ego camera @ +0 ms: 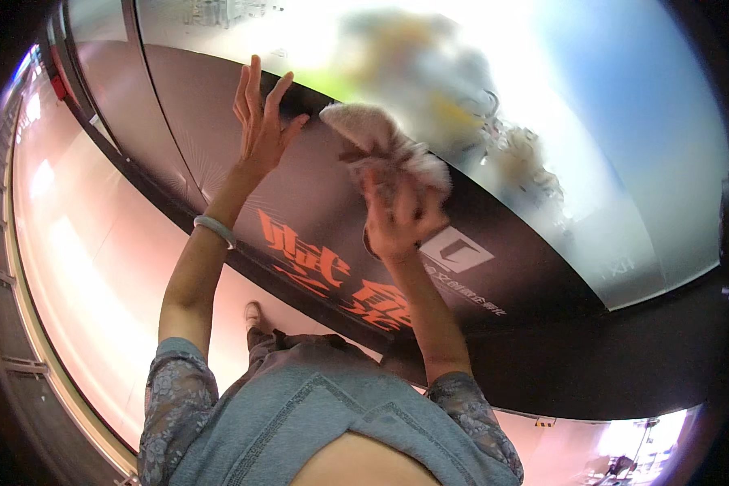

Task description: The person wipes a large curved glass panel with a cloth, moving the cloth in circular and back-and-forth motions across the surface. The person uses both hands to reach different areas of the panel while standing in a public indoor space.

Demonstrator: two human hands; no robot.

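In my right hand (pixel 401 219) is a bunched light-coloured cloth (pixel 383 136), both blurred as if moving. The cloth overlaps the upper edge of a dark printed panel (pixel 516 261), where the bright glass display case (pixel 589 164) begins; whether it touches the glass I cannot tell. To the left, my left hand (pixel 266 124) is raised with fingers spread and holds nothing. It is near the same edge, and contact with the surface is unclear. A pale bangle (pixel 215 231) circles my left wrist.
Orange and white writing and a white logo mark the panel. Blurred objects (pixel 449 103) show behind the glass. A glossy pale floor (pixel 97 255) reflects light at left, bordered by a rail-like edge (pixel 12 243). My shoe (pixel 253 314) stands by the panel's base.
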